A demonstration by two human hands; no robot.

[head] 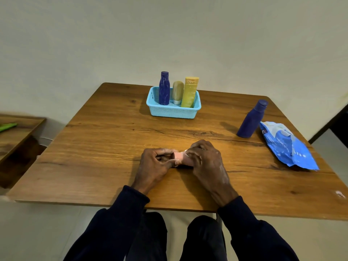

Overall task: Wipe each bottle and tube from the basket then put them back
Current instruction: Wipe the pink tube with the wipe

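Person is wiping tube (179,156) at worktop (113,147) front | left hand (156,162) and right hand (205,159) are both gripping it | bottle (250,121) is waiting outside by wipes (286,146) | three are sitting in basket (173,112), wiped or not unclear

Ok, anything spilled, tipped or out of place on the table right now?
Nothing spilled or tipped. One dark blue bottle stands outside the basket, beside the wipes pack. The yellow tube leans in the basket. A small white mark sits near the table's near right edge; I cannot tell what it is.
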